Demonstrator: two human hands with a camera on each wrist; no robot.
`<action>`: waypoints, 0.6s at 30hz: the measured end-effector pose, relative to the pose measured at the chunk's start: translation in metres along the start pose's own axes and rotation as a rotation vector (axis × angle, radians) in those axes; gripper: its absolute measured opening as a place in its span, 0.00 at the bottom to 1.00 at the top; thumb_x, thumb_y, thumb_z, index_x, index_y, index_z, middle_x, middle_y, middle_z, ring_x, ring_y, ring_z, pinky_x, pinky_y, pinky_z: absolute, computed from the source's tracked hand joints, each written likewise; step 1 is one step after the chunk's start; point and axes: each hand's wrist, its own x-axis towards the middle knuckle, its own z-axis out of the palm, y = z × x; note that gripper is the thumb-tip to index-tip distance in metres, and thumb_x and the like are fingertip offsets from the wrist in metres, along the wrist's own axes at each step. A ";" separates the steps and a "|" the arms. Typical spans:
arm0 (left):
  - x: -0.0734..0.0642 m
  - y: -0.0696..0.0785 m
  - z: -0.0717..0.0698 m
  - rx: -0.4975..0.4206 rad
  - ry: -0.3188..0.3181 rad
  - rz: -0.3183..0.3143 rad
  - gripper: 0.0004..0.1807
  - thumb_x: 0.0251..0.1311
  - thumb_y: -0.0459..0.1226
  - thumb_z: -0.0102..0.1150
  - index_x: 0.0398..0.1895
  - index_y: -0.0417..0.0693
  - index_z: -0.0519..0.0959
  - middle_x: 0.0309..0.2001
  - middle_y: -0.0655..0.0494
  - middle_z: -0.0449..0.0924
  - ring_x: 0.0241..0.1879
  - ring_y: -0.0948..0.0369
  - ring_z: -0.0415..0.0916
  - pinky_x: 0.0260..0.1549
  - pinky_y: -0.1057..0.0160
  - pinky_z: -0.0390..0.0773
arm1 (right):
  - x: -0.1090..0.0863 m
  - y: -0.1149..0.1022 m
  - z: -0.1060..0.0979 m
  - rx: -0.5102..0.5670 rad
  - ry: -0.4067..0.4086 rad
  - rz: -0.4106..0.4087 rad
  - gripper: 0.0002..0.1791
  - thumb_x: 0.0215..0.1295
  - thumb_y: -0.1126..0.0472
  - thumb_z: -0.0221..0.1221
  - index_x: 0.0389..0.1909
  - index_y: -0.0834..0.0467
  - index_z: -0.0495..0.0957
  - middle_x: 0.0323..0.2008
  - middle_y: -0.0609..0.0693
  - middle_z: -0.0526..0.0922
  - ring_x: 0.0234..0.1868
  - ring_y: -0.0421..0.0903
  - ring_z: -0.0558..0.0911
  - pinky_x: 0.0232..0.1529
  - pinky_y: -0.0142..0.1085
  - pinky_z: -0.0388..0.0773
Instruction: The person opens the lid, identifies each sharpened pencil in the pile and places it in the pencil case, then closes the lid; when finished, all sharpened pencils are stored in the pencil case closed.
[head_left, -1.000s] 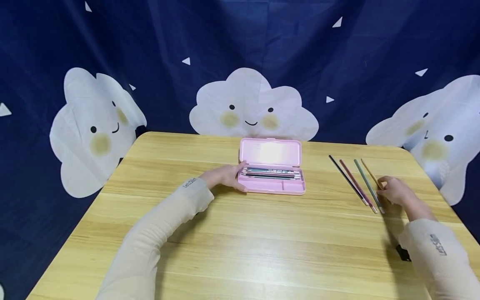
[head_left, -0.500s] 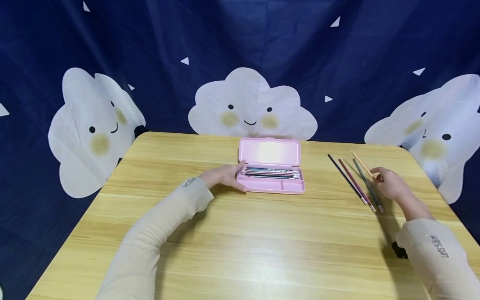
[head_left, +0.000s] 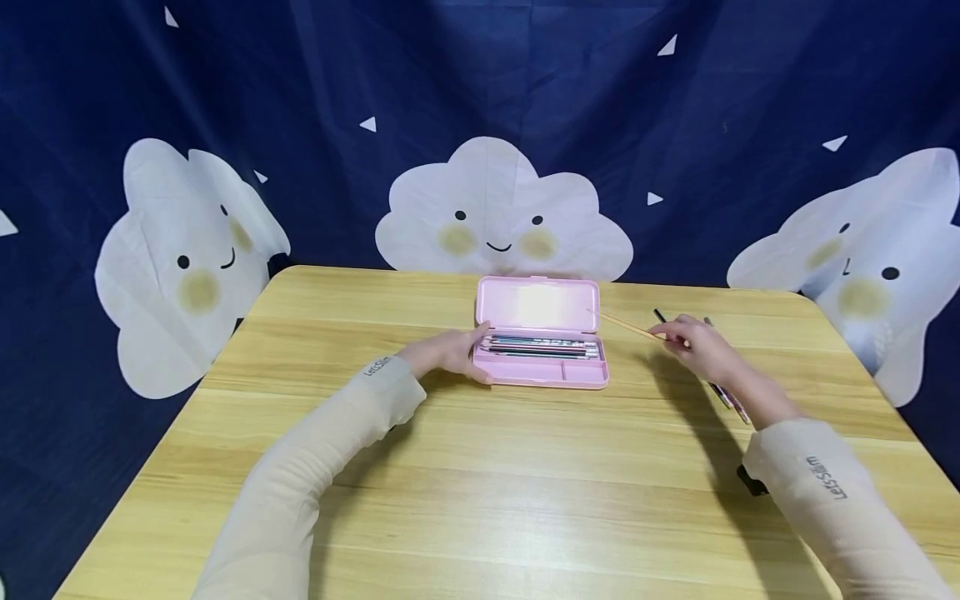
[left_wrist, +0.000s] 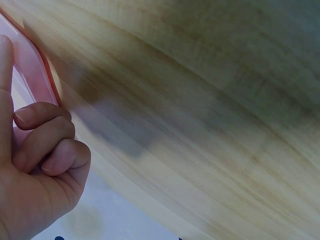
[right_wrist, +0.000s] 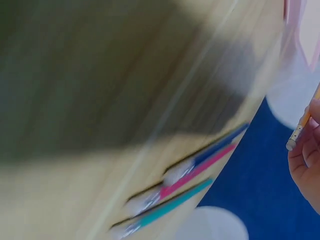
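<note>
A pink pencil case stands with its lid raised, several pencils lying in its long back compartment. My left hand holds the case's left end, thumb at the front corner and index finger toward the hinge side. In the left wrist view, the other fingers curl beside the pink wall. My right hand pinches a yellow pencil near its eraser end. The pencil is raised, its tip overlapping the lid's right side in the head view.
Dark blue, pink and teal pencils lie on the wooden table, partly behind my right hand in the head view. A dark blue curtain with cloud prints hangs behind the table's far edge.
My right hand has picked up the yellow pencil from the table and carried it left toward the case, turning it to point left. The left hand stays on the case.
</note>
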 end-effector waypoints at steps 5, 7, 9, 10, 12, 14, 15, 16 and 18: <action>-0.001 0.000 -0.001 0.009 -0.002 -0.006 0.60 0.45 0.56 0.65 0.72 0.49 0.36 0.67 0.36 0.52 0.66 0.49 0.54 0.64 0.57 0.54 | 0.017 -0.016 0.011 0.016 -0.090 -0.010 0.15 0.52 0.79 0.55 0.40 0.65 0.80 0.25 0.49 0.72 0.27 0.44 0.69 0.29 0.37 0.66; 0.000 0.001 -0.001 0.007 -0.005 -0.007 0.60 0.45 0.57 0.65 0.72 0.49 0.36 0.67 0.37 0.51 0.66 0.49 0.54 0.64 0.57 0.54 | 0.024 -0.021 0.015 0.013 -0.124 -0.012 0.15 0.53 0.79 0.55 0.40 0.64 0.80 0.26 0.50 0.73 0.28 0.44 0.69 0.30 0.37 0.67; 0.000 0.001 0.000 0.008 -0.005 -0.008 0.60 0.45 0.57 0.64 0.72 0.49 0.36 0.67 0.37 0.51 0.66 0.49 0.54 0.64 0.57 0.54 | 0.030 -0.026 0.020 0.008 -0.146 -0.020 0.15 0.54 0.78 0.54 0.40 0.64 0.80 0.26 0.50 0.73 0.28 0.44 0.69 0.29 0.37 0.68; 0.000 0.001 0.000 0.007 -0.006 -0.010 0.60 0.45 0.57 0.64 0.72 0.50 0.36 0.68 0.37 0.51 0.66 0.49 0.54 0.64 0.56 0.54 | 0.033 -0.029 0.022 0.003 -0.153 -0.029 0.15 0.54 0.78 0.54 0.40 0.64 0.80 0.26 0.50 0.73 0.27 0.44 0.69 0.28 0.37 0.68; 0.001 0.000 0.000 0.003 -0.007 -0.010 0.60 0.45 0.57 0.64 0.72 0.50 0.36 0.68 0.37 0.51 0.66 0.49 0.53 0.64 0.57 0.54 | 0.039 -0.034 0.027 -0.012 -0.162 -0.050 0.15 0.54 0.79 0.54 0.40 0.64 0.81 0.26 0.51 0.74 0.27 0.44 0.69 0.28 0.37 0.68; 0.001 0.000 0.000 0.004 -0.006 -0.014 0.60 0.45 0.58 0.64 0.72 0.50 0.35 0.68 0.37 0.51 0.66 0.50 0.53 0.64 0.57 0.54 | 0.046 -0.038 0.033 -0.024 -0.169 -0.070 0.15 0.53 0.79 0.54 0.40 0.63 0.81 0.27 0.52 0.76 0.28 0.46 0.72 0.29 0.39 0.71; 0.000 0.000 0.000 0.004 -0.005 -0.015 0.60 0.45 0.58 0.64 0.72 0.50 0.35 0.68 0.37 0.51 0.66 0.50 0.53 0.64 0.57 0.54 | 0.049 -0.041 0.035 -0.023 -0.173 -0.079 0.16 0.53 0.79 0.54 0.40 0.63 0.81 0.29 0.53 0.77 0.28 0.46 0.73 0.30 0.40 0.72; 0.000 0.000 0.000 0.006 -0.005 -0.016 0.60 0.45 0.58 0.64 0.72 0.51 0.35 0.68 0.38 0.51 0.66 0.50 0.53 0.64 0.57 0.54 | 0.052 -0.043 0.038 -0.024 -0.175 -0.092 0.16 0.53 0.79 0.54 0.39 0.63 0.81 0.30 0.55 0.78 0.30 0.48 0.75 0.32 0.41 0.73; 0.000 0.000 0.000 0.009 -0.005 -0.016 0.60 0.45 0.58 0.64 0.72 0.50 0.35 0.68 0.38 0.51 0.66 0.50 0.53 0.64 0.57 0.54 | 0.057 -0.047 0.042 -0.018 -0.183 -0.103 0.16 0.53 0.79 0.54 0.39 0.63 0.82 0.32 0.55 0.79 0.32 0.49 0.76 0.34 0.42 0.74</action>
